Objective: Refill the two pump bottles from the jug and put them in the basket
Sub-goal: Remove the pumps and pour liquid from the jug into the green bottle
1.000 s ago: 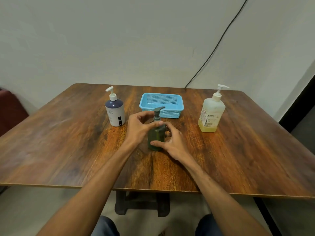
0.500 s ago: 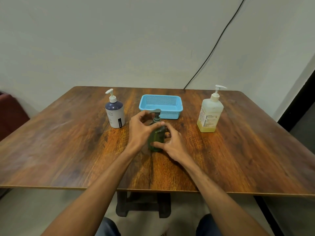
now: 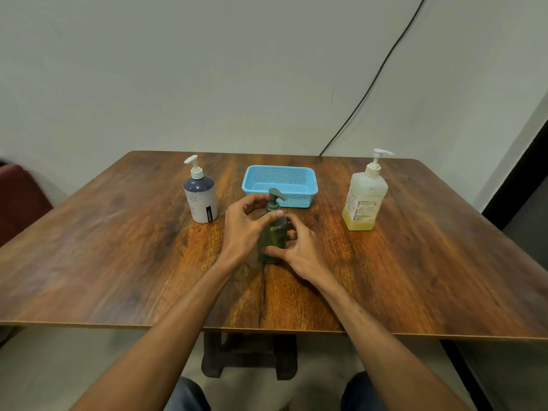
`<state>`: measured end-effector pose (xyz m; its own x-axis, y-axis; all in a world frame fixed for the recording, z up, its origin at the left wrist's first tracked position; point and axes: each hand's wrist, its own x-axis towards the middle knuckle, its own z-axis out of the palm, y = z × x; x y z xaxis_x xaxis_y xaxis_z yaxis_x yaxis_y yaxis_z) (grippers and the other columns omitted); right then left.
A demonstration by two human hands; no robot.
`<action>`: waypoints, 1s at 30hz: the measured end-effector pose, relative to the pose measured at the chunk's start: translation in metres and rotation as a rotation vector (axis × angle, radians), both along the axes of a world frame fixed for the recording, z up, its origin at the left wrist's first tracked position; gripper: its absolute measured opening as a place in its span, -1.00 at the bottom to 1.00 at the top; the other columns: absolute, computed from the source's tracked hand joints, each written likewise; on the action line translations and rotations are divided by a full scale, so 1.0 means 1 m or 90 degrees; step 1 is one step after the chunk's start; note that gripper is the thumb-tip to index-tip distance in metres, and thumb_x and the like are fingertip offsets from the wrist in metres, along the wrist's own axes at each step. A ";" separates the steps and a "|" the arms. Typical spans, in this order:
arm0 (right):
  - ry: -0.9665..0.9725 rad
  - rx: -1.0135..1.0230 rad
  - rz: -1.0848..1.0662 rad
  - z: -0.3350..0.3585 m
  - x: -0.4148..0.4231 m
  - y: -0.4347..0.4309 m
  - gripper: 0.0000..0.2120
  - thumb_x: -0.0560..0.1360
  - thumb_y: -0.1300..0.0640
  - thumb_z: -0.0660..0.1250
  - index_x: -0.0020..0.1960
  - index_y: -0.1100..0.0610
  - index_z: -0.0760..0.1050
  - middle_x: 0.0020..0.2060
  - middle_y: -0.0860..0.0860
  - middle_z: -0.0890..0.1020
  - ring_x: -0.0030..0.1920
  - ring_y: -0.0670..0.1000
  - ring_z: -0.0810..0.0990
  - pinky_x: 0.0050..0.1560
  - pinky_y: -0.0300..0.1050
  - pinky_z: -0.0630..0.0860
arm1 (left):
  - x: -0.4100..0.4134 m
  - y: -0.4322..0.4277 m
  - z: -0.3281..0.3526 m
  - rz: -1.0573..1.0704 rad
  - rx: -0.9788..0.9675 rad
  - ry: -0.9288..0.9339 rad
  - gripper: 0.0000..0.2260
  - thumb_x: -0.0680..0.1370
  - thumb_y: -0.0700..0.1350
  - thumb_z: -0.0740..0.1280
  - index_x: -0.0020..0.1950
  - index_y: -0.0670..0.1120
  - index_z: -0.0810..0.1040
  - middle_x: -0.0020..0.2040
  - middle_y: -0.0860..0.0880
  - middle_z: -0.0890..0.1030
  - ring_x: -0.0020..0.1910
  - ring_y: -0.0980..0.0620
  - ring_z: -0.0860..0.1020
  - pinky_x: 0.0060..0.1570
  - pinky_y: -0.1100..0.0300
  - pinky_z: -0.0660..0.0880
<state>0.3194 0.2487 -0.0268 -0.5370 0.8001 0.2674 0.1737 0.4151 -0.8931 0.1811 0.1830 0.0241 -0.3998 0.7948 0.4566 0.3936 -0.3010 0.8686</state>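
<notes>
A small dark green pump bottle (image 3: 273, 238) stands upright at the middle of the wooden table (image 3: 118, 247). My left hand (image 3: 244, 225) curls around its neck and pump collar, thumb on the shoulder. My right hand (image 3: 299, 250) grips the bottle's body from the right, thumb across its lower front. A white and navy pump bottle (image 3: 201, 194) stands to the left. A large translucent bottle (image 3: 365, 197) with a little yellow liquid at its bottom stands at the right. The blue mesh basket (image 3: 280, 185) sits just behind the green bottle and looks empty.
A black cable (image 3: 373, 81) runs down the wall to the table's back edge. A dark red seat (image 3: 17, 197) is at the far left. The table's near edge (image 3: 267, 327) lies above my knees.
My hands stay on the green bottle. The pump head's spout has turned from pointing right to more toward the back right. The camera view shifted slightly.
</notes>
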 end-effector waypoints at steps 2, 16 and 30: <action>-0.001 -0.002 -0.003 -0.001 -0.001 0.000 -0.32 0.34 0.06 0.63 0.37 -0.11 0.40 0.21 -0.09 0.60 0.11 -0.10 0.63 -0.02 -0.31 0.59 | 0.005 0.000 0.000 0.032 0.025 -0.018 -0.67 0.39 -0.12 0.57 0.12 -0.12 0.64 0.05 0.05 0.69 0.05 0.17 0.65 0.10 0.19 0.60; 0.005 0.022 -0.014 -0.004 -0.003 0.001 -0.24 0.29 0.00 0.66 0.41 -0.07 0.41 0.29 -0.08 0.60 0.15 -0.11 0.62 0.09 -0.15 0.63 | -0.001 -0.017 0.059 0.116 0.202 -0.143 -0.64 0.40 -0.12 0.58 0.12 -0.19 0.62 0.00 -0.07 0.70 0.01 -0.03 0.68 0.04 0.00 0.63; -0.018 0.031 -0.031 -0.005 -0.013 -0.003 -0.23 0.30 -0.03 0.64 0.42 -0.09 0.38 0.33 -0.05 0.53 0.22 -0.06 0.56 0.07 -0.29 0.53 | -0.050 -0.054 -0.014 0.232 0.071 0.020 -0.76 0.42 -0.29 0.51 0.03 -0.10 0.60 -0.02 0.00 0.65 -0.02 0.08 0.63 0.01 0.11 0.64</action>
